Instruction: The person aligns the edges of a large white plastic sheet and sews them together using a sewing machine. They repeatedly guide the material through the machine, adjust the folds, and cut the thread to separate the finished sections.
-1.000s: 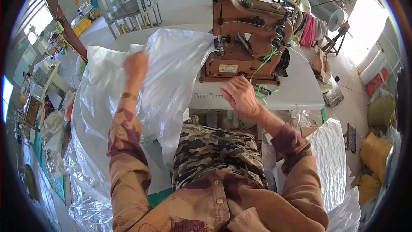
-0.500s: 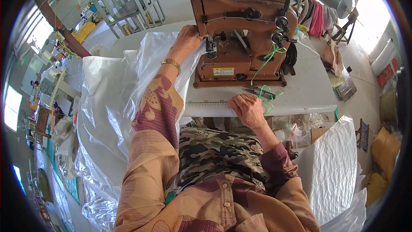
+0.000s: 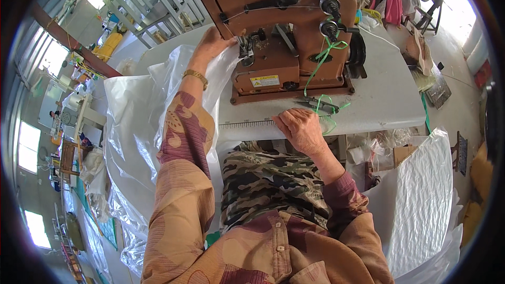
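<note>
Resting fist-like on the table is the right hand; the left hand apparently pinches sheeting.

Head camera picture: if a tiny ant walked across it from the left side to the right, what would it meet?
Yellow bundle → left hand → presser foot → right hand → black wheel → shiny sheet.

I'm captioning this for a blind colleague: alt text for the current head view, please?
A person's left hand is on white plastic sheeting by the left end of a brown sewing machine. The loosely curled right hand is at the front edge of the white table, near a measuring scale.
</note>
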The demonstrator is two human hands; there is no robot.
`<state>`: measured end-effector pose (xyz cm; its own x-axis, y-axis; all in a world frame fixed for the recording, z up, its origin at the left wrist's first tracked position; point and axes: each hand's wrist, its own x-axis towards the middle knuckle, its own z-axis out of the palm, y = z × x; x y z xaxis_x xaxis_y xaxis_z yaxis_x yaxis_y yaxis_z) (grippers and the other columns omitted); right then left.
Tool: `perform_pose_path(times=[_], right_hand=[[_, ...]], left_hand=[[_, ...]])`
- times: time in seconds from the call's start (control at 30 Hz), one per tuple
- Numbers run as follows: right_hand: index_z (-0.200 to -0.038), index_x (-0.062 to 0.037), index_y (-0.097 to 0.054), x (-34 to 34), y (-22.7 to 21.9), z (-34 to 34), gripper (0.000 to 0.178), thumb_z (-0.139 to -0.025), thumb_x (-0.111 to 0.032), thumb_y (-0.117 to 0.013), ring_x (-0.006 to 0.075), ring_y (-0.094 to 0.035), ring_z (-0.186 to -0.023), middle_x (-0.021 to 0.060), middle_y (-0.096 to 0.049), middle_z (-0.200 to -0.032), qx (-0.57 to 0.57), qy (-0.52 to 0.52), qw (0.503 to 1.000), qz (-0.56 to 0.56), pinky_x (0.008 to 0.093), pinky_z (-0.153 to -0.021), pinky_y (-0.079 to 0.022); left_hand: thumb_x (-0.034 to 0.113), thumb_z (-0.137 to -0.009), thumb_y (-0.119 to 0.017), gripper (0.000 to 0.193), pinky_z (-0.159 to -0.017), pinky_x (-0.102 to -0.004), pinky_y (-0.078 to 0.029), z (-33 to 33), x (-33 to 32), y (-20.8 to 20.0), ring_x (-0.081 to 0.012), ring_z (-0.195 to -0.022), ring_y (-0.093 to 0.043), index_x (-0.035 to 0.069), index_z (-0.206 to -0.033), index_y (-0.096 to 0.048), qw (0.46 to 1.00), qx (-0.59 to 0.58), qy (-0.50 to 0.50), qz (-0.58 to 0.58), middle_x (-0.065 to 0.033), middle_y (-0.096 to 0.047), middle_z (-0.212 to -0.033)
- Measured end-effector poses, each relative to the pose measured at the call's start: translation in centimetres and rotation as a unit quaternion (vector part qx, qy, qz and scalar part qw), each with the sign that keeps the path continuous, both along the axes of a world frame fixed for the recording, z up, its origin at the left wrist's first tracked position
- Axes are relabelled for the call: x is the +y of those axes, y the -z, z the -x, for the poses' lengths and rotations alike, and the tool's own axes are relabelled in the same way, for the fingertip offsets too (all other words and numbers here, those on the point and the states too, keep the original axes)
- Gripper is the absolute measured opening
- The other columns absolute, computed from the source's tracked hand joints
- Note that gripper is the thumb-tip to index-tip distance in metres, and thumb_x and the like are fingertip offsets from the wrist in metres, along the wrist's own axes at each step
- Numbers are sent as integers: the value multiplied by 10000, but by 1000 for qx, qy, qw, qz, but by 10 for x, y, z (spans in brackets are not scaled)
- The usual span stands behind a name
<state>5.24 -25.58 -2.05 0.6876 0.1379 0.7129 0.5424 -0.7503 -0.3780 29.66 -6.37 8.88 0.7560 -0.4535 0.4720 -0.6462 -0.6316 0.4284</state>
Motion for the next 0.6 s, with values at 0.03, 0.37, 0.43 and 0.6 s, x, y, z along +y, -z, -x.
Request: perform_pose_path(times=[0.03, 0.37, 0.43, 0.6], right_hand=[[-706, -67, -499, -1, 0, 0, 301, -905, -159, -706, 270, -576, -569, 66, -534, -619, 3, -3, 1000, -3, 383, -557, -467], [-729, -64, -519, 1, -4, 4, 290, -910, -199, -701, 288, -628, -607, 82, -598, -639, 14, 2, 1000, -8, 399, -573, -494], [-730, -58, -522, 3, -3, 2, 290, -915, -200, -694, 300, -628, -609, 91, -599, -641, 8, -12, 1000, -27, 407, -573, -495], [-740, -47, -539, -2, 0, 1, 280, -916, -208, -687, 320, -639, -638, 106, -616, -663, 38, 11, 999, -19, 423, -584, -500]], left_hand=[[193, -825, -778, 241, -779, -349, -519, 9, 3, -10, -206, -813, -667, 5, -963, -720, 998, 53, -20, -4, -87, -722, -853], [132, -877, -696, 207, -794, -360, -514, 36, 60, -19, -199, -817, -646, -4, -1032, -710, 987, 122, -66, -84, -102, -713, -900], [105, -867, -700, 292, -925, -405, -502, 38, 75, -11, -312, -1023, -649, 10, -1140, -670, 992, -122, -45, -8, -164, -681, -1121], [196, -819, -782, 489, -983, -454, -459, 152, 71, -7, -383, -1153, -562, 19, -1234, -596, 981, -193, -34, 8, -190, -592, -1223]])
